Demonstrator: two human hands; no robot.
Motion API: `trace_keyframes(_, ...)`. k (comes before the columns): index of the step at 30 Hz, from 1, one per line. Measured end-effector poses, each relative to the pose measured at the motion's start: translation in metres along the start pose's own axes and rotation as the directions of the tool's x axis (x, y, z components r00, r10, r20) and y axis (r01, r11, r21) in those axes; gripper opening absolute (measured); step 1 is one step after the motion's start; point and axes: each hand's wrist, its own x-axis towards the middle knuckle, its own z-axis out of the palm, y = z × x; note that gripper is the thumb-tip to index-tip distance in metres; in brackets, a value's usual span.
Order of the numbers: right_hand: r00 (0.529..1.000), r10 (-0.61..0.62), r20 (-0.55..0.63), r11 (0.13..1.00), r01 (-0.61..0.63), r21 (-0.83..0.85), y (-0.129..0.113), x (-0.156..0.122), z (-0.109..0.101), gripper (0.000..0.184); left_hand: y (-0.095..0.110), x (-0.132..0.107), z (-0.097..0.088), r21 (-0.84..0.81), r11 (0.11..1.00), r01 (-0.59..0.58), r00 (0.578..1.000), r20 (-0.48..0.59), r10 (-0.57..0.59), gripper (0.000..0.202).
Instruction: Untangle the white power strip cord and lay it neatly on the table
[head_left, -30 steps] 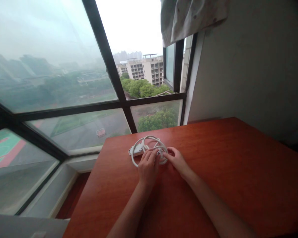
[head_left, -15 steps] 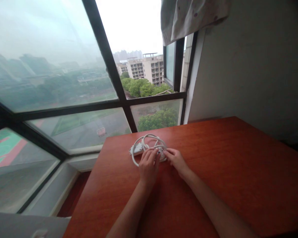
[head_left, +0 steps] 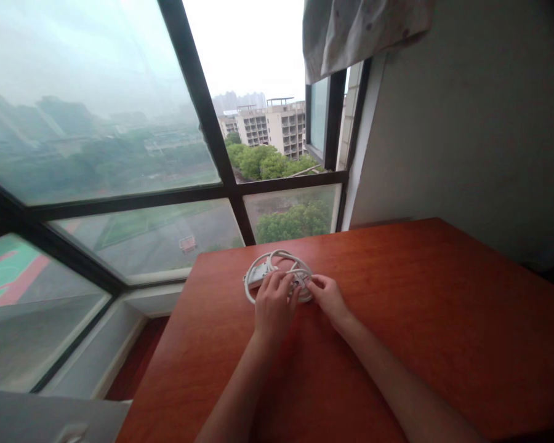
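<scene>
A white power strip (head_left: 257, 274) with its white cable (head_left: 281, 257) coiled in loops lies on the red-brown wooden table (head_left: 397, 307), near the far left corner. My left hand (head_left: 272, 304) rests on the near side of the coil with its fingers curled over the cable. My right hand (head_left: 327, 296) sits just to the right, fingertips pinched on the cable where the loops cross. Both hands meet at the same spot on the coil. What lies under the fingertips is hidden.
A large window with dark frames (head_left: 203, 123) runs along the table's far and left side. A grey wall (head_left: 466, 123) stands at the right, with a curtain (head_left: 351, 31) hanging above. The table's left edge drops to the floor (head_left: 133, 369).
Both hands have shifted slightly forward onto the coil and closed in on it. The coil looks a little tighter. The camera view has drifted slightly.
</scene>
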Motion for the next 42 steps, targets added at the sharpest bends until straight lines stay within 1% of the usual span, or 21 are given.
trace_keyframes(2, 0.998, -0.058, 0.024, 0.996, 0.059, -0.059, 0.005, 0.001, -0.003, 0.028, 0.001, 0.001, -0.002, 0.039, 0.999, 0.009, 0.999, 0.030, -0.010, 0.024)
trace_keyframes(4, 0.994, -0.103, 0.043, 0.982, 0.108, -0.157, 0.010, 0.003, -0.006, 0.028, 0.003, 0.001, -0.004, 0.091, 0.995, 0.029, 0.998, 0.060, -0.034, 0.024)
trace_keyframes(7, 0.989, -0.132, 0.062, 0.955, 0.144, -0.260, 0.017, 0.004, -0.008, 0.028, 0.008, 0.001, -0.005, 0.183, 0.980, 0.073, 0.991, 0.097, -0.092, 0.025)
trace_keyframes(11, 0.987, -0.148, 0.062, 0.953, 0.159, -0.257, 0.021, 0.005, -0.008, 0.029, 0.011, 0.001, -0.006, 0.236, 0.966, 0.108, 0.982, 0.123, -0.140, 0.030)
trace_keyframes(14, 0.985, -0.160, 0.061, 0.953, 0.170, -0.250, 0.024, 0.005, -0.008, 0.029, 0.010, 0.002, -0.007, 0.224, 0.968, 0.115, 0.976, 0.156, -0.152, 0.030)
trace_keyframes(17, 0.981, -0.177, 0.081, 0.935, 0.194, -0.298, 0.025, 0.004, -0.009, 0.030, 0.008, 0.003, -0.007, 0.208, 0.971, 0.119, 0.970, 0.184, -0.158, 0.028)
trace_keyframes(20, 0.970, -0.215, 0.110, 0.885, 0.242, -0.399, 0.025, 0.002, -0.012, 0.031, 0.006, 0.003, -0.007, 0.202, 0.972, 0.118, 0.967, 0.198, -0.159, 0.027)
trace_keyframes(24, 0.955, -0.258, 0.144, 0.797, 0.295, -0.527, 0.020, -0.001, -0.012, 0.032, 0.005, 0.003, -0.007, 0.203, 0.975, 0.091, 0.966, 0.218, -0.135, 0.029)
trace_keyframes(27, 0.946, -0.274, 0.170, 0.728, 0.320, -0.607, 0.016, -0.004, -0.010, 0.032, 0.005, 0.003, -0.005, 0.219, 0.973, 0.076, 0.963, 0.236, -0.128, 0.025)
trace_keyframes(29, 0.944, -0.282, 0.173, 0.701, 0.326, -0.635, 0.014, -0.005, -0.010, 0.033, 0.006, 0.002, -0.003, 0.232, 0.969, 0.089, 0.958, 0.246, -0.147, 0.019)
trace_keyframes(32, 0.944, -0.299, 0.141, 0.709, 0.318, -0.629, 0.013, -0.006, -0.008, 0.032, 0.008, 0.002, 0.001, 0.226, 0.967, 0.116, 0.944, 0.277, -0.179, 0.014)
trace_keyframes(37, 0.964, -0.256, 0.077, 0.790, 0.255, -0.557, 0.016, -0.003, -0.009, 0.030, 0.006, 0.001, 0.004, 0.190, 0.976, 0.107, 0.938, 0.305, -0.162, 0.014)
trace_keyframes(39, 0.961, -0.272, 0.049, 0.790, 0.252, -0.559, 0.017, -0.002, -0.010, 0.031, 0.005, 0.000, 0.004, 0.188, 0.978, 0.091, 0.939, 0.310, -0.147, 0.015)
trace_keyframes(42, 0.944, -0.326, 0.044, 0.753, 0.288, -0.592, 0.017, 0.001, -0.012, 0.030, 0.007, -0.002, 0.004, 0.179, 0.982, 0.064, 0.939, 0.321, -0.120, 0.014)
